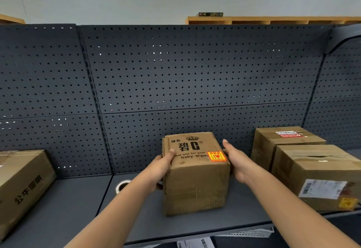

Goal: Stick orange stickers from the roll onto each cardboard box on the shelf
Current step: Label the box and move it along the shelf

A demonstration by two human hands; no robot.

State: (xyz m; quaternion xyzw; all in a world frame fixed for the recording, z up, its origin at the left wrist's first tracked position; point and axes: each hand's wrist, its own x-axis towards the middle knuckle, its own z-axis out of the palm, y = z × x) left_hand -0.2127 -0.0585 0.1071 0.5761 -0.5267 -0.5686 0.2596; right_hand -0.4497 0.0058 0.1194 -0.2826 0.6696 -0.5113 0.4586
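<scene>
I have the baby wipes box (pixel 195 171) between both hands on the dark grey shelf (pixel 64 208), its base resting on the shelf surface in front of the perforated back panel (pixel 175 71). My left hand (pixel 162 166) grips the box's left side, thumb lying over the top edge and fingers wrapped round the side. My right hand (pixel 237 160) presses flat against the right side with the fingers stretched out toward the back. An orange sticker (pixel 216 156) sits on the top face of the box, near its front right corner. The sticker roll (pixel 122 186) stands on the shelf just left of my left forearm, partly hidden behind it. To the right, well apart from my box, two larger cardboard boxes stand one behind the other; the front one (pixel 320 177) carries a white shipping label and an orange sticker (pixel 347 203) on its front face, and the rear one (pixel 283 140) has a red-and-white label on top. Another cardboard box (pixel 21 185) sits at the far left.
</scene>
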